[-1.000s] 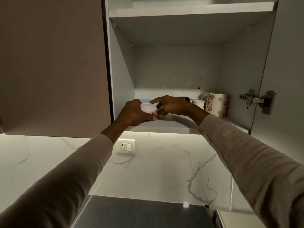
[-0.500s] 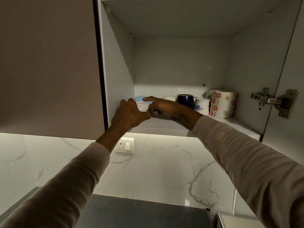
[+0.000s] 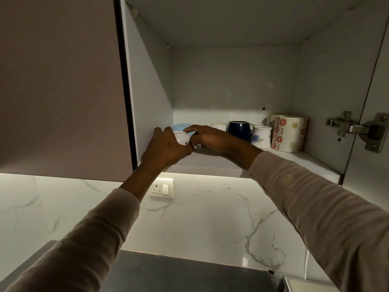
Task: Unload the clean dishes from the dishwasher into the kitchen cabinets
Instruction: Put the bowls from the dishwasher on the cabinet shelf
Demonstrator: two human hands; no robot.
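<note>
Head view: your left hand (image 3: 166, 146) and right hand (image 3: 210, 139) both curl round the small white bowl (image 3: 181, 137) at the shelf's (image 3: 210, 162) front-left corner, just before the blue tub (image 3: 182, 126). Seat it flat before letting go; don't nudge the tub.

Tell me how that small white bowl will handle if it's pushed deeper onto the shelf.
The small white bowl looks smooth and rigid, so it should probably slide, not tip. It looks small between the left hand and right hand, so likely light.

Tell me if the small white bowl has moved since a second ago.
Yes: the white bowl went deeper over the shelf, toward the blue bowl.
</note>
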